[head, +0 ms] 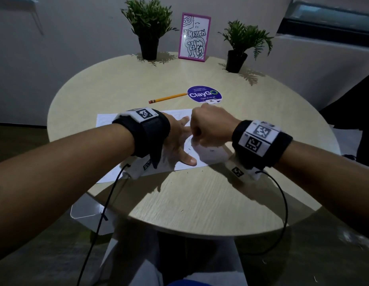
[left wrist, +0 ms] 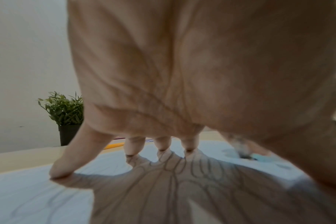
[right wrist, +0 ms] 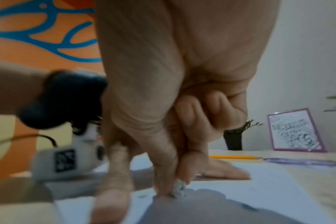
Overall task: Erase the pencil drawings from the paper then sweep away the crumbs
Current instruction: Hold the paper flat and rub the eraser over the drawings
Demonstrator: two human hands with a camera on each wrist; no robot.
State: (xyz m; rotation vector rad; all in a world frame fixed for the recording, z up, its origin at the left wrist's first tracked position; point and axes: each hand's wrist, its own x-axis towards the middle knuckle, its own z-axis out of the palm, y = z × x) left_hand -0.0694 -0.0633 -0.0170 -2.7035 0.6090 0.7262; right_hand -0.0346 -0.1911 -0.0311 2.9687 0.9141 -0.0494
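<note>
Rubbing hard risks creasing the paper (head: 180,165): right hand (head: 210,129) fingers pinch the eraser (right wrist: 179,188); left hand (head: 175,141) presses flat, fingers splayed.

The left hand (head: 175,139) lies flat, fingers (left wrist: 133,145) spread and straight, tips pressing down. The right hand (head: 210,126) is curled into a fist beside them, its thumb and forefinger pinched together at their tips, pointing downward.
</note>
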